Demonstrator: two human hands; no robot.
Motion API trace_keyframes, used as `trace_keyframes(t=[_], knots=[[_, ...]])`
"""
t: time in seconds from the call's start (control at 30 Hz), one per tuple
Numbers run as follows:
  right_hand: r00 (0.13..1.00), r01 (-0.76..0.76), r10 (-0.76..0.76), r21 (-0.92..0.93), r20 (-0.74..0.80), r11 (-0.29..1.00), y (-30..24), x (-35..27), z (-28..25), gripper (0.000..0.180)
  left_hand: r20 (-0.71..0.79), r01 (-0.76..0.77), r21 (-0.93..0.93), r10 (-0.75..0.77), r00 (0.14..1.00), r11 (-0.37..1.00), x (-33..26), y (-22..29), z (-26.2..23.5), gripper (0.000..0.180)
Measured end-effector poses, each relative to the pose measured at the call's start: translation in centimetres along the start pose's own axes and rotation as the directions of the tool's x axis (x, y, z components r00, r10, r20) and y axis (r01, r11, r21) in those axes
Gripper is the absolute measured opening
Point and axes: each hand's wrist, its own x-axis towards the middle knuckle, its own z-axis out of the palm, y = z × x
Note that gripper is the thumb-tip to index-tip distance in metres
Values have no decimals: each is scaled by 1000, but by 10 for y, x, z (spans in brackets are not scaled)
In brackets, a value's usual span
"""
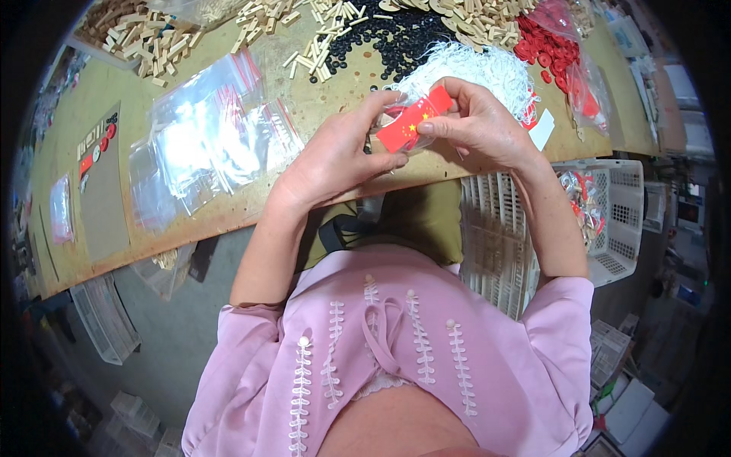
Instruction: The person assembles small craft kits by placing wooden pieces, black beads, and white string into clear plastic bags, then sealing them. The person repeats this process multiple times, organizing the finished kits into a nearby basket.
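Observation:
A small red flag with yellow stars [411, 122] sits partly inside a small clear plastic bag, held up over the wooden table's [91, 183] front edge. My left hand [335, 156] pinches the bag's lower left side between thumb and fingers. My right hand [480, 122] grips the flag's right end, thumb on top. Just behind the hands lies a heap of white string [487, 70].
A stack of clear zip bags [205, 137] lies to the left. Small wooden sticks [145, 38], black discs [396, 38] and red discs [544, 47] are piled at the back. A white plastic basket [617, 221] stands at the right, below the table.

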Motion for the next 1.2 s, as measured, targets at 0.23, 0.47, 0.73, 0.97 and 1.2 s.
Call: trace_keyframes(t=[0.23, 0.47, 0.73, 0.97, 1.2], knots=[[997, 75, -74, -30, 8, 997, -8, -1, 5, 16, -39, -20, -102, 16, 999, 995, -4, 5, 0, 80], [944, -156, 152, -7, 293, 988, -22, -6, -5, 15, 29, 59, -497, -52, 998, 866, 0, 3, -3, 45], [1000, 5, -9, -206, -22, 978, -10, -32, 20, 13, 41, 86, -467, -76, 996, 880, -8, 5, -4, 7], [861, 374, -507, -624, -41, 686, 9, -74, 26, 11, -134, 36, -179, -61, 989, 983, -6, 8, -13, 15], [875, 332, -417, -321, -246, 887, 23, -92, 32, 20, -135, -143, 332, 197, 971, 932, 41, 23, -10, 15]])
